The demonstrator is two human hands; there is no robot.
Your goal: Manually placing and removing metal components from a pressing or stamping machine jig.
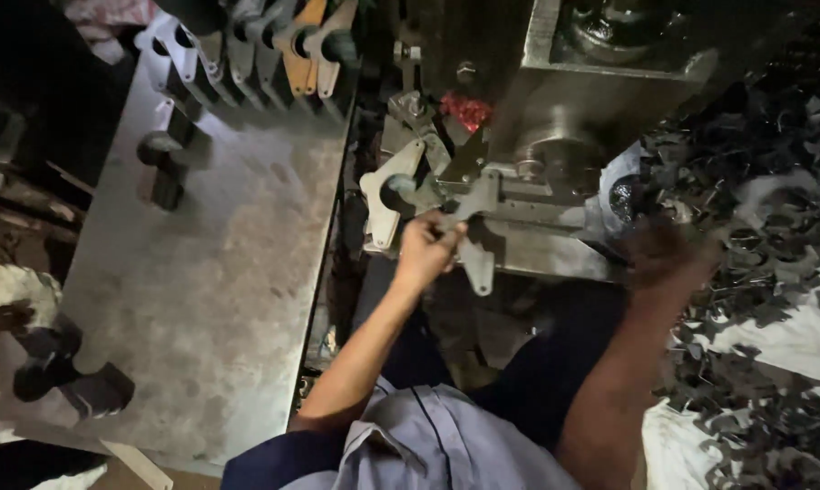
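My left hand (425, 247) is closed on a flat grey metal part (469, 222) seated in the fixture of a grey machine (555, 145), close to a pale curved bracket (387, 195). My right hand (666, 259) is blurred and reaches into a heap of dark stamped metal pieces (755, 209) at the right; whether it holds one cannot be told.
A grey steel table (210, 272) lies at the left, with a row of finished brackets (265, 50) along its far edge and dark cylindrical blocks (165, 168) on it. More dark blocks (70, 377) sit at its near left. White cloth (791, 336) lies under the scrap.
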